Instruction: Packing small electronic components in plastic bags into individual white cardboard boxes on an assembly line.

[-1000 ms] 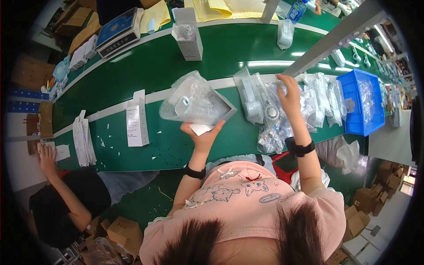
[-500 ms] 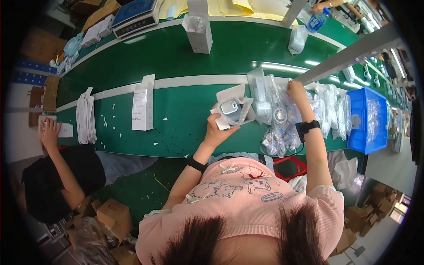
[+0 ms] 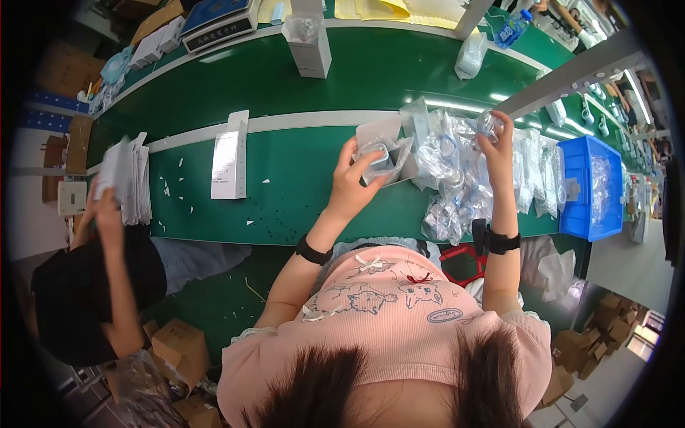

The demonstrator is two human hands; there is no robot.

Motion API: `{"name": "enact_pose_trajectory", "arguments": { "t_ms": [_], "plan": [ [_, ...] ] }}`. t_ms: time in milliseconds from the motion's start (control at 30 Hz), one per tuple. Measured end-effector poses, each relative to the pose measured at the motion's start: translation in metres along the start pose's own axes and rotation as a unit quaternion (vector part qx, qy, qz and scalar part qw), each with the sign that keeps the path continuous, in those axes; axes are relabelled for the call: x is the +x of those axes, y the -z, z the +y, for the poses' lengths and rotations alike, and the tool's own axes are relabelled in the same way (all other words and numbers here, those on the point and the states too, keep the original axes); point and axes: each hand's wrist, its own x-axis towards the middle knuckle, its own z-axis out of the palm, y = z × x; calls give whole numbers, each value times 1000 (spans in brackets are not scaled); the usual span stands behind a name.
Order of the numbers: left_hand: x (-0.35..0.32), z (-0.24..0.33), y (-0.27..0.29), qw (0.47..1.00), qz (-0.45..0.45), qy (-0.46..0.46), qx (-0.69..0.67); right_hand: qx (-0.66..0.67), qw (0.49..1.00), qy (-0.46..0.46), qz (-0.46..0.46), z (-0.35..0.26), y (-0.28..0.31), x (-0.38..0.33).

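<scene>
My left hand (image 3: pixel 351 187) is curled over an open white box (image 3: pixel 378 131), its fingers closing on a small light-blue device (image 3: pixel 378 153) in a clear bag at the box's mouth. Part of the device and box is hidden behind the fingers. My right hand (image 3: pixel 499 148) pinches a small clear plastic packet (image 3: pixel 489 125) above a pile of bagged parts (image 3: pixel 453 187); its contents are too small to make out. To the left, a closed white box (image 3: pixel 227 165) stands by itself on the green bench (image 3: pixel 285 160).
Next to the bagged parts stands a blue bin (image 3: pixel 589 226). Folded white cartons (image 3: pixel 140 185) are stacked at left, near a co-worker's hand (image 3: pixel 107 214) with a blurred white carton. Behind are an open tall box (image 3: pixel 311 60), a grey post (image 3: pixel 571 76) and a bottle (image 3: pixel 512 30).
My left hand has shifted from beneath the white box to over the bagged device. My right hand has lifted a small packet from the pile. The co-worker's hands have moved right with a carton.
</scene>
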Motion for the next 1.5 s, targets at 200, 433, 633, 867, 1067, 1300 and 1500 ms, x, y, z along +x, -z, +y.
{"name": "enact_pose_trajectory", "arguments": {
  "t_ms": [200, 433, 633, 867, 1067, 1300, 1500],
  "plan": [
    [-6, -6, -4, 999, 26, -15, 21, -291, 945, 141, -49, 10, 13, -5],
    [5, 0, 5, 986, 54, 149, -51, 222, 952, 175, -119, -31, -73, -59],
    [6, -18, 0, 986, 70, 125, -81, -167, 842, 412, -307, -12, -76, -48],
    [7, -17, 18, 975, 17, 194, -108, -296, 779, 464, -300, -14, -82, -52],
    [8, -84, 106, 841, 159, 160, 491, -5, 957, 69, -282, 23, -99, -52],
    [-35, -113, 117, 800, -26, 395, 450, 98, 964, 89, -231, -6, -145, 61],
    [-15, -51, 73, 839, -198, 396, 318, -15, 969, 190, -157, 10, -194, 187]
  ]
}}
